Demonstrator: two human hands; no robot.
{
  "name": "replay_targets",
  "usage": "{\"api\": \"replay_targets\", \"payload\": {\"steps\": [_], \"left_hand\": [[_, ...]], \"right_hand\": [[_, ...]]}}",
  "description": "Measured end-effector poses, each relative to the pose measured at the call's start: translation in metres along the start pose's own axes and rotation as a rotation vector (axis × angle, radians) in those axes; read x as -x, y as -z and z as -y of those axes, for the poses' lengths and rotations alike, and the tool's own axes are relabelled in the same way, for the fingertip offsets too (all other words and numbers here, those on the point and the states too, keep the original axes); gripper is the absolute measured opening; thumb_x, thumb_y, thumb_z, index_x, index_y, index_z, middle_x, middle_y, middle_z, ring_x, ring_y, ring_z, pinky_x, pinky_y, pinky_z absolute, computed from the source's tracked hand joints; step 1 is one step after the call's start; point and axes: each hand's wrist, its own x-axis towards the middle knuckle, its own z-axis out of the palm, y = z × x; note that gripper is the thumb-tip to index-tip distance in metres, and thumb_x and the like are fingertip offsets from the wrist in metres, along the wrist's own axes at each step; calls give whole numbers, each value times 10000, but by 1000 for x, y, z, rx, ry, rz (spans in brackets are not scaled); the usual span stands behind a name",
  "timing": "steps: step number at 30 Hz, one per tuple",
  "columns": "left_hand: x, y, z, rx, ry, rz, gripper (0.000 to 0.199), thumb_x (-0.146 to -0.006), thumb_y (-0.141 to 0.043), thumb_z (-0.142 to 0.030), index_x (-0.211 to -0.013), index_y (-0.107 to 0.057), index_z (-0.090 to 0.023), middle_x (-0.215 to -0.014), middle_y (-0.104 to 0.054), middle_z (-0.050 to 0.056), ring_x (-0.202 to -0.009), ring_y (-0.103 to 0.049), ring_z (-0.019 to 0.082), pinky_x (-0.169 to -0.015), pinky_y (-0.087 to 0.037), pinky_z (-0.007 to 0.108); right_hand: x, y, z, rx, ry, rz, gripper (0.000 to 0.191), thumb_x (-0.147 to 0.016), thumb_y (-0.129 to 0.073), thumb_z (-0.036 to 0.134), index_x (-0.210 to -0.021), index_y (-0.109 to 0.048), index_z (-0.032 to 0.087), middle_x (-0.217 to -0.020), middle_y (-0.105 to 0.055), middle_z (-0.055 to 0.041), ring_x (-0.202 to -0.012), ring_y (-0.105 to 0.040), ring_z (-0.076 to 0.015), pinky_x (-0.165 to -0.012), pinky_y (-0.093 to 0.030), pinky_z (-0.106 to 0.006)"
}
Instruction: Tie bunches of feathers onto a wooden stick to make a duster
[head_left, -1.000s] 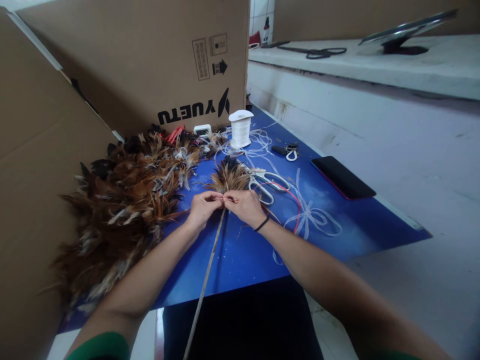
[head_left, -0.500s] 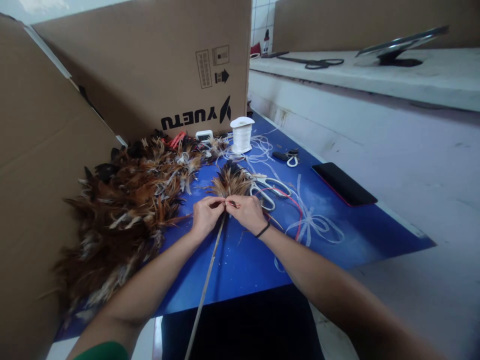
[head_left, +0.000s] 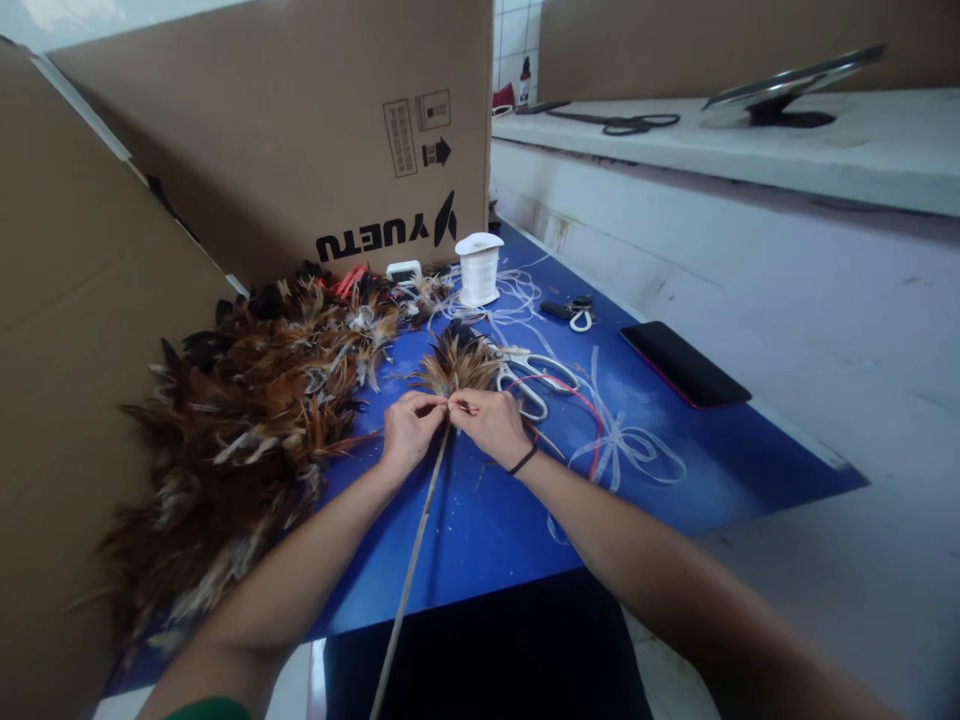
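- I saw the feather bundle (head_left: pixel 457 358) just beyond both hands, tips fanned away from the wearer, its base meeting the fingers.
- The stick (head_left: pixel 412 560) ran from between the hands toward the wearer and off the lower edge, so I read the long axis as pointing almost straight forward.
- Neither hand was clearly nearer: the left hand (head_left: pixel 407 435) and right hand (head_left: pixel 491 425) met at the base, one on each side.
- The left fingers were pinched together; I couldn't tell on what.
- The right fingers were clamped on a bit of red, which I took for the red cord (head_left: pixel 599 420) looping out to the right.
- Scissors (head_left: pixel 536 380) lay close beside the right hand, under that cord, the likeliest snag, with loose ribbon (head_left: pixel 630 440) farther right.
- The feather pile (head_left: pixel 247 420) crowded the left of the worktop (head_left: pixel 495 540); the white spool (head_left: pixel 479 270) stood beyond the bundle.
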Motion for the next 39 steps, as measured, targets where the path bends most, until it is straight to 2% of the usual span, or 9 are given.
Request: {"api": "replay_targets", "payload": {"steps": [3, 7, 13, 17, 20, 26, 30, 33, 39], "left_hand": [[-3, 2, -3, -74, -27, -9, 84, -715, -647, -184, -749, -722, -169, -736, -624, 37, -734, -566, 143, -690, -443, 260], [-7, 6, -4, -94, 54, 81, 78, -698, -648, -159, -742, -712, -167, -729, -615, 27, -668, -538, 126, -651, -416, 254], [-12, 13, -3, 58, 170, 297, 99, -692, -646, -226, -735, -683, -145, -715, -664, 20, -644, -548, 120, -657, -410, 246], [-12, 15, -6, 139, 191, 350, 180, -648, -682, -287, -739, -666, -133, -700, -661, 17, -622, -544, 109, -639, -417, 232], [-10, 14, -7, 128, 202, 349, 204, -611, -698, -290, -729, -663, -129, -680, -654, 16, -588, -536, 101, -600, -413, 220], [-8, 8, -5, 56, 176, 241, 131, -619, -660, -250, -680, -666, -134, -652, -665, 25, -594, -576, 116, -612, -449, 221], [-6, 7, -6, 53, 205, 214, 122, -615, -646, -232, -681, -676, -134, -635, -667, 24, -549, -573, 107, -537, -435, 199], [-6, 7, -6, 111, 242, 216, 122, -610, -631, -208, -692, -681, -133, -615, -656, 12, -492, -550, 91, -493, -432, 193], [-4, 6, -3, 250, 299, 183, 151, -589, -645, -183, -716, -695, -117, -634, -665, 19, -504, -566, 89, -512, -477, 207]], "right_hand": [[0, 2, 1, -29, -6, 12, 171, -739, -554, 239, -732, -724, 221, -599, -654, 17, -531, -521, -96, -549, -325, -208], [0, 3, 1, -19, 3, 24, 166, -741, -557, 251, -709, -717, 219, -590, -647, 19, -523, -512, -92, -542, -317, -208], [0, 4, 0, -23, 21, 49, 172, -747, -555, 254, -722, -721, 220, -580, -640, 18, -528, -513, -93, -548, -322, -203], [-1, 5, -2, -28, 14, 63, 171, -747, -556, 247, -737, -725, 224, -582, -640, 20, -533, -514, -93, -549, -324, -203], [-1, 5, -3, -37, 12, 81, 167, -745, -556, 243, -736, -723, 225, -595, -644, 21, -554, -530, -95, -565, -338, -201], [-1, 5, -3, -40, 6, 99, 162, -744, -561, 239, -754, -722, 232, -614, -652, 25, -571, -546, -101, -574, -349, -203], [-1, 7, -1, -24, -12, 104, 169, -738, -559, 226, -757, -726, 234, -605, -649, 26, -564, -543, -99, -567, -346, -203], [-1, 9, 1, -26, -11, 115, 180, -748, -549, 229, -759, -729, 231, -611, -651, 21, -567, -543, -99, -567, -344, -203], [0, 9, 1, -23, -22, 96, 168, -735, -565, 244, -749, -732, 228, -607, -655, 20, -564, -546, -101, -566, -340, -209]]}}
